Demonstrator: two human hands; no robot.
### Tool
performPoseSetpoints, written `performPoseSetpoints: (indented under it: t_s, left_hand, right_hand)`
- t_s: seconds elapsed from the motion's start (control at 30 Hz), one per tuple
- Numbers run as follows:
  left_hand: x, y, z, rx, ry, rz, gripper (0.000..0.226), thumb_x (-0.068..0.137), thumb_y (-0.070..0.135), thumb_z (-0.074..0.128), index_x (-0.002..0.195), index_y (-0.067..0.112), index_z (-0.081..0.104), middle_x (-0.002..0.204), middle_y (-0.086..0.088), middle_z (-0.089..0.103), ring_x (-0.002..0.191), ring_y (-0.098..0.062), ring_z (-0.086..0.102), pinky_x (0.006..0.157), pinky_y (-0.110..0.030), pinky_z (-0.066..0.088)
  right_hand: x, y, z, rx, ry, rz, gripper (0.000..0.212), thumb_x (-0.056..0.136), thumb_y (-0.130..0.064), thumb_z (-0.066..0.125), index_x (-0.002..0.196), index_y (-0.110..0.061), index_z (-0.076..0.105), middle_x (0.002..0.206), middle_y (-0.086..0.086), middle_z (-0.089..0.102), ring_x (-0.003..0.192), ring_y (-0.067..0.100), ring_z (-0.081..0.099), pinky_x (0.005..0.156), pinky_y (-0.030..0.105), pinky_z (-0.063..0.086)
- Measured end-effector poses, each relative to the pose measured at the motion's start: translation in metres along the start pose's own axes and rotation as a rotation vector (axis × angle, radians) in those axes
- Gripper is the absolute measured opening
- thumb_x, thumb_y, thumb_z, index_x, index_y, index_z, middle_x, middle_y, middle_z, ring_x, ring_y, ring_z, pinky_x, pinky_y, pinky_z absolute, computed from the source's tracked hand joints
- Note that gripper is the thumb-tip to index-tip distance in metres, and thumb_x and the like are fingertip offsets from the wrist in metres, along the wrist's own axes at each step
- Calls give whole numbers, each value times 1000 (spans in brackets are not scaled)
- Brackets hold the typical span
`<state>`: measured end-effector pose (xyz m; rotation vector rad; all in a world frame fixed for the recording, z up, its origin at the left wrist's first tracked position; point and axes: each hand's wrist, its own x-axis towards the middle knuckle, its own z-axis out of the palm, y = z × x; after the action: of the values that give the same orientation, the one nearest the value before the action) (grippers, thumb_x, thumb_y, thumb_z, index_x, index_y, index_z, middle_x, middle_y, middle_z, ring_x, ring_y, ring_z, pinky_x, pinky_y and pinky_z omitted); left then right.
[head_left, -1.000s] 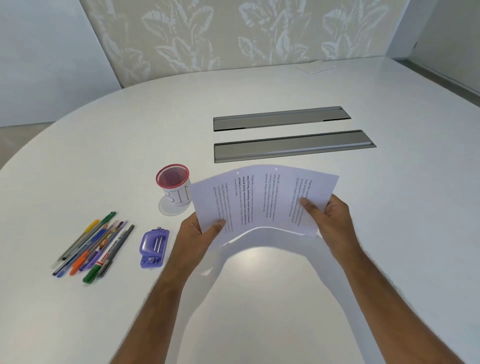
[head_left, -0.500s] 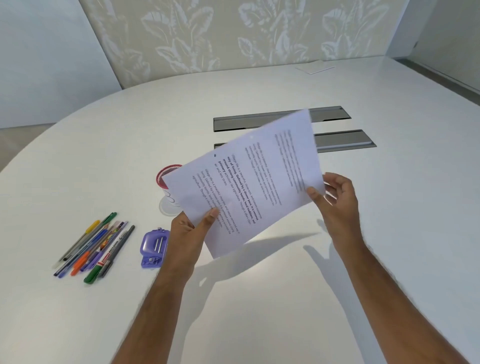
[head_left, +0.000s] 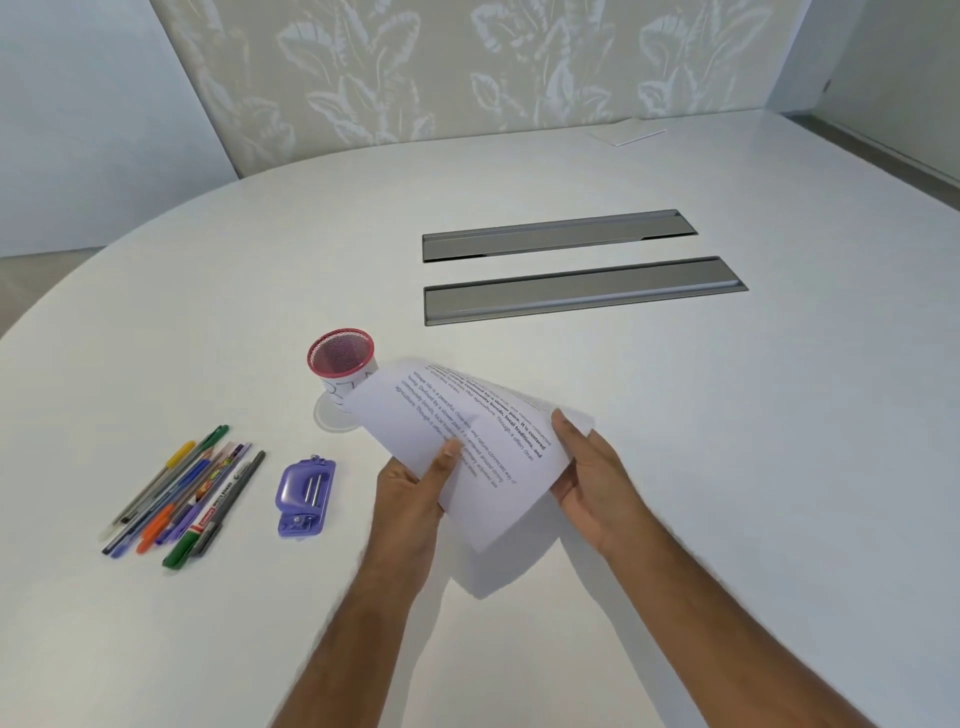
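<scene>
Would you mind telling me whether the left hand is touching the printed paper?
Touching. In the head view the left hand pinches the printed paper, thumb on top.

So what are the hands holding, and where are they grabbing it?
A printed paper. The left hand pinches its near left edge, thumb on top; the right hand holds its right edge.
</scene>
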<state>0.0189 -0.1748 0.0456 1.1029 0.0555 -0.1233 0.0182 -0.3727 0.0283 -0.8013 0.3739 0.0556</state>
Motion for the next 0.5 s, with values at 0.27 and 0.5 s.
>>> performPoseSetpoints:
  t_s: [0.27,0.5]
  left_hand:
    - [-21,-14,-11,108,-33,-86,60,75,44,92,130,36,68,132,-2,74,119,-26,71,86,-39,63]
    - [-28,-15,-19,-44,-106,-172,68,96,68,51,141,19,63,138,-17,68,116,-37,71,82,-49,62]
  right_hand:
    - [3,-25,-12,-208,-26,-168,37,104,-11,63,140,-12,62,135,13,72,124,29,70,97,42,61]
    - [-1,-48,-33,-371,14,-163,33,104,-6,60,136,-9,65,130,14,75,121,36,71,97,47,60]
